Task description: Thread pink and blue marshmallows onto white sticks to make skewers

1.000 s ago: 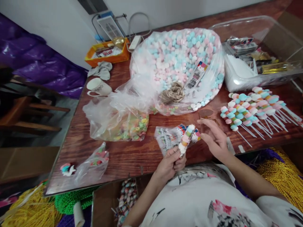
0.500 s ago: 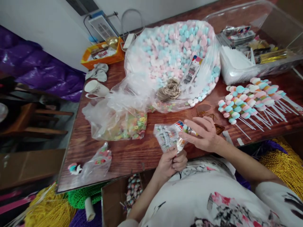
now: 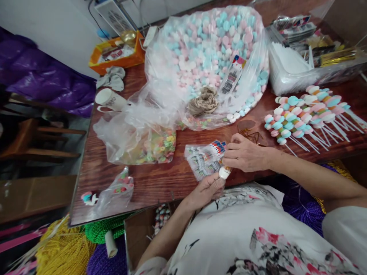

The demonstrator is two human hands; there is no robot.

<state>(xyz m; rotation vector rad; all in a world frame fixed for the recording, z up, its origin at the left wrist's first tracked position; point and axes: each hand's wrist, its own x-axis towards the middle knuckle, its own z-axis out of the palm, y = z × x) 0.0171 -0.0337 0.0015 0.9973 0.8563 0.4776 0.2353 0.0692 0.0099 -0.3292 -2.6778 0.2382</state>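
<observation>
My left hand (image 3: pixel 208 187) is closed round the lower end of a candy skewer (image 3: pixel 224 172), near the table's front edge; a white piece shows above the fingers. Fingers curled, my right hand (image 3: pixel 245 153) is closed over the skewer's upper part and hides most of it. Under and beside the hands lie printed clear wrappers (image 3: pixel 202 162), fanned out on the wood. Gold twist ties (image 3: pixel 250 135) lie just beyond my right hand. Farther right, finished candy skewers (image 3: pixel 298 114) with white sticks rest in a pile.
A large bag of pastel marshmallows (image 3: pixel 206 49) fills the back, with a smaller bag of gummy candy (image 3: pixel 155 149) left of the hands. A clear bin (image 3: pixel 282 82) stands back right. A white mug (image 3: pixel 110 100) lies near an orange basket (image 3: pixel 100 67). Below is a cardboard box (image 3: pixel 137 236).
My right hand has gone from spread fingers to a curled grip over the skewer's top. The skewer has turned, its white end now facing me. The view has shifted slightly.
</observation>
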